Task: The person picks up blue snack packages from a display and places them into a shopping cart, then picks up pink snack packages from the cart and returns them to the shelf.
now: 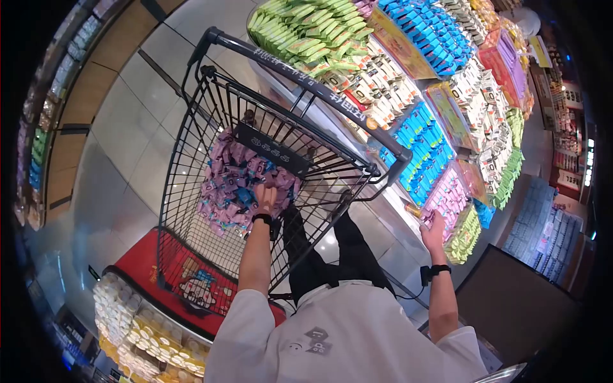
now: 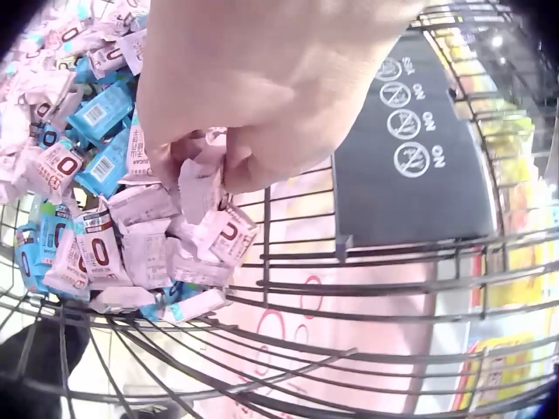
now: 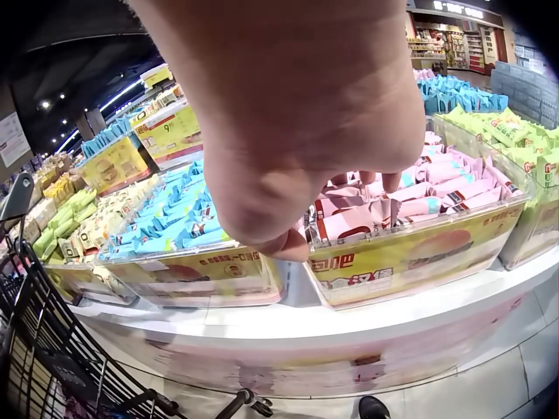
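In the left wrist view my left hand (image 2: pixel 279 87) reaches down into the shopping cart (image 1: pixel 172 166). Its curled fingers pinch a small pink snack packet (image 2: pixel 199 188) at the edge of a heap of pink and blue packets (image 1: pixel 223 185). My right hand (image 3: pixel 306 122) is over the clear-walled bin (image 3: pixel 419 257) of pink packets (image 3: pixel 480 188) on the display. Its fingers reach down among those packets, while the thumb lies by the bin's front left corner. The fingertips are partly hidden, and I cannot tell whether they grip a packet.
Bins of blue packets (image 3: pixel 179 205) and green packets (image 3: pixel 515 135) flank the pink one on a white display ledge (image 3: pixel 393 319). The cart's dark handle (image 1: pixel 300 80) runs alongside the display. A red stand (image 1: pixel 137 258) with tubs lies beyond the cart's lower left side.
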Demonstrator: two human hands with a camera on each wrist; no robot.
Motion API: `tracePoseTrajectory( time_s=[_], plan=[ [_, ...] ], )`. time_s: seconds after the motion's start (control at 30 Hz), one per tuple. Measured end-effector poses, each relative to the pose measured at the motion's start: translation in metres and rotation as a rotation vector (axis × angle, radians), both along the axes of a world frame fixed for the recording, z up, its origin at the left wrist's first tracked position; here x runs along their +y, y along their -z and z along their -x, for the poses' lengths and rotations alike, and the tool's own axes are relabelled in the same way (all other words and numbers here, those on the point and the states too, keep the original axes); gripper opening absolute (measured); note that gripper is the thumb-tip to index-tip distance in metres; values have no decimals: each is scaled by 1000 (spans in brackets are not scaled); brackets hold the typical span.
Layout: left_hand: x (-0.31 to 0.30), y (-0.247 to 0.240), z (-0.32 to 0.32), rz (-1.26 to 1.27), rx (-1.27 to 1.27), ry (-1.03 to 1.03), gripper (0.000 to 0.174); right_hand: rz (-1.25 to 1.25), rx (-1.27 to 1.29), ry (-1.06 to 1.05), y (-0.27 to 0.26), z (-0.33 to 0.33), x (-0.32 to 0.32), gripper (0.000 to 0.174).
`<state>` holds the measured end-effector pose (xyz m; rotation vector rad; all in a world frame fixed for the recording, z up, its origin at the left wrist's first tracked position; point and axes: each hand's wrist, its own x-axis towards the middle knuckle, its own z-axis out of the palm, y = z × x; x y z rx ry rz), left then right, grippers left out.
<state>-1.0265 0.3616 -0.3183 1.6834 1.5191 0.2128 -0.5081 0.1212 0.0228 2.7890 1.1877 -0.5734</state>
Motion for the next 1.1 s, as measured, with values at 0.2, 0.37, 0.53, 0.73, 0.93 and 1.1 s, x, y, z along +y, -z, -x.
tracePoseTrajectory(
  time_s=[0.2,0.37,0.53,0.73,0.93,1.1],
  plan=[
    [21,-119,8,36,-312,-425,2,-75,-77,-87,1,-2,-9,83],
    [11,-318,-21,-296,-201,-268,8,-102,-100,-135,-1,-2,-12,80],
    [-25,-435,-75,-517,-218,-184,21,-40,27,-133,-18,-15,-4,69],
    [-68,-498,-181,-439,-448,-158,37,-86,167,-89,-26,-49,5,51],
    [-96,-491,-273,-268,-434,125,37,-230,428,-132,9,-93,-7,47],
    [-113,-451,-351,-149,-539,230,28,-416,705,-94,1,-106,-13,47]
  ],
)
